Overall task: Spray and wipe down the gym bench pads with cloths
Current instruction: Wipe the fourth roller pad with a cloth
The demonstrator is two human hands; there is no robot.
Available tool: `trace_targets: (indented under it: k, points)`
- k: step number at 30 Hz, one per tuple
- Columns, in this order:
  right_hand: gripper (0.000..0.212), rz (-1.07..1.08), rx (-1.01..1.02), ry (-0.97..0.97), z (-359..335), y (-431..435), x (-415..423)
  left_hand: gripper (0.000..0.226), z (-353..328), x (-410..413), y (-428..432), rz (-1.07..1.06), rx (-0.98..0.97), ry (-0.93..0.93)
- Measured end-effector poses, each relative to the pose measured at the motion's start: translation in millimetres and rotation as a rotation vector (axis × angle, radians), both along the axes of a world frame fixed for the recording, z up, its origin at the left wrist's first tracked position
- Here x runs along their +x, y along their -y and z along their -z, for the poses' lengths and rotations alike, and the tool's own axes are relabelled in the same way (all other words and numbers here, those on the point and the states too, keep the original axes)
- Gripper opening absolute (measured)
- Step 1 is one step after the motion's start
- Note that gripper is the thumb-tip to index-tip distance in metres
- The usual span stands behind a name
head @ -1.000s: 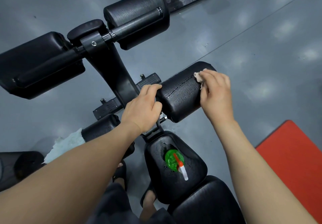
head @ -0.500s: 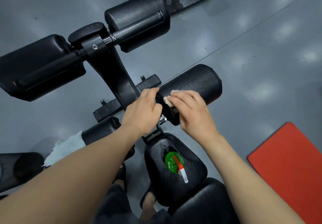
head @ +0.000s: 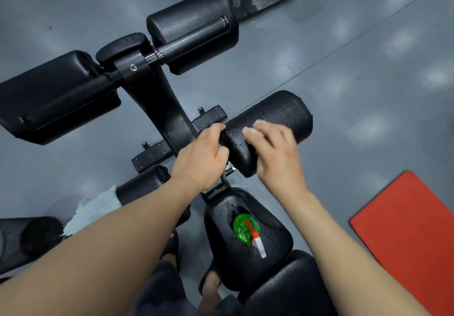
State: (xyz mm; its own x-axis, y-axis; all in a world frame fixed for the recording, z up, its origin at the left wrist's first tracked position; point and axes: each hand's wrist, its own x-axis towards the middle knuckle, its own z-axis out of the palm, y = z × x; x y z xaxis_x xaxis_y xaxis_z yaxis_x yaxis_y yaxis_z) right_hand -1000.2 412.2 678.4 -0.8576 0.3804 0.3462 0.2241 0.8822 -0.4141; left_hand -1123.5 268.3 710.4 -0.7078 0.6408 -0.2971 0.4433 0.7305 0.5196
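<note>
Mid-wipe on the right roller pad point(head: 282, 111), wet with droplets near its inner end. Steadying with the left hand point(head: 199, 158), grip curled round that inner end. Rubbing atop the pad with the right hand point(head: 275, 153), blurred; cannot tell its grip or any cloth beneath. Next, likely: strokes toward the pad's outer end, then reaching for the green spray bottle point(head: 247, 228) just nearer than the pad.

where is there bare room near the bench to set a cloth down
Widest free patch: the grey floor between the right roller pad and the red mat. The seat pad has only a bare rim around the spray bottle. Crowded where the left hand and right hand sit on that roller pad.
</note>
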Motion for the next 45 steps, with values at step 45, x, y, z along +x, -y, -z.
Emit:
trace_targets:
  k: [45]
  points:
    - [0.042,0.187,0.018,-0.024,7,-67,-3,0.054,5,0,1,0.016,0.003,-0.004]
